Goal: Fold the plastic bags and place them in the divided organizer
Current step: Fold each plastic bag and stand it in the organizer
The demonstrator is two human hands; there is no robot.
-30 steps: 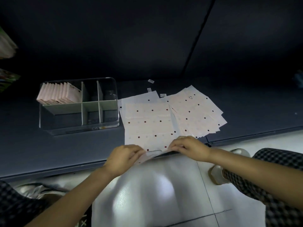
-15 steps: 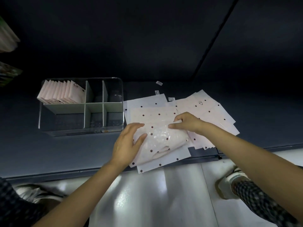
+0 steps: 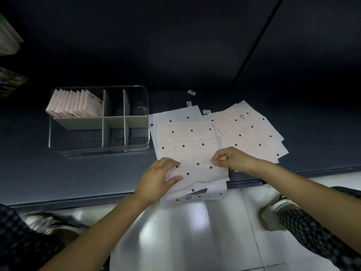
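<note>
Where half a second ago both hands lay near the middle of the stack with a crumpled, half-lifted bag between them, the bag now lies flatter, its near portion doubled over so a crease runs across under the fingers. The left hand has slid toward the near-left edge and rests spread and mostly open, fingers and thumb pressing the sheet's left side down rather than closing around it. The right hand has drawn back toward the near-right edge, its fingertips pinched shut on the bag's right border. The bag is thin, pale pink-white plastic dotted with dark spots, and its lowest flap hangs over the front lip of the dark grey platform, showing a small triangle mark. It lies atop a loose stack of unfolded bags fanned out to the right. Just left of that stack stands the clear divided organizer, whose far-left compartment holds a row of folded bags standing upright; its other compartments look dark, and their contents cannot be made out.
</note>
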